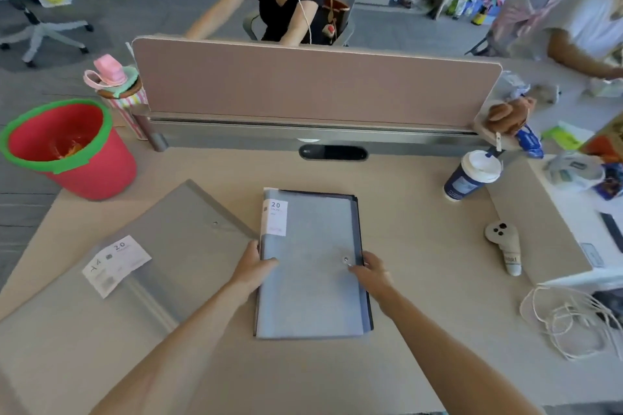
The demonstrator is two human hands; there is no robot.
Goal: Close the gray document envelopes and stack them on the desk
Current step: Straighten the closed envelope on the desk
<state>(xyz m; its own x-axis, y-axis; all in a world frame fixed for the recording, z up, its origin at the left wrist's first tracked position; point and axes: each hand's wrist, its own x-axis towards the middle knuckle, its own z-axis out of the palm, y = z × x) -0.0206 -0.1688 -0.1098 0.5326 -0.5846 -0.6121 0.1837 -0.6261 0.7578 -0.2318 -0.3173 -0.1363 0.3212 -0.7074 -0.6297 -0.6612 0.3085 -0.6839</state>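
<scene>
Here the pale tabletop (pixel 421 263) carries a large gray envelope (pixel 175 246) lying open at an angle on the left, and just beside it, in the middle, a neat stack of gray envelopes (pixel 310 280) with a white label (pixel 275 217) at its far left corner. The left hand (pixel 254 268) grips the stack's left edge, thumb on top, while the right hand (pixel 371 271) holds the right edge with fingertips at the small round snap button (pixel 346 259). A lidded paper cup (pixel 472 175) stands well apart at the right.
</scene>
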